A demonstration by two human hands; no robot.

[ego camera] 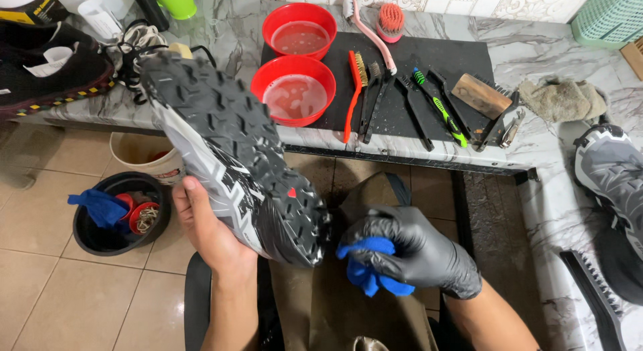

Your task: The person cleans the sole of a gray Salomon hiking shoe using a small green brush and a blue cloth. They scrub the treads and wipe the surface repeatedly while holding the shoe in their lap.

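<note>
Bright, even light; sharp; glare on floor tiles point(80, 304); edges warped.

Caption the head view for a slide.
Bare left hand holds grey lugged trail shoe sole-up; black-gloved right hand grips blue cloth.

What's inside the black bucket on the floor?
Inside the black bucket lie a blue cloth and small red tubs. The cloth covers whatever lies underneath it.

Second grey shoe point(609, 183): cut off by the right edge.
Green basket point(613, 16): cropped at the top corner.
Left hand point(207, 234): palm hidden behind the held shoe point(234, 150).
Black bucket point(117, 214): contents partly covered by a blue rag point(97, 207).
</note>
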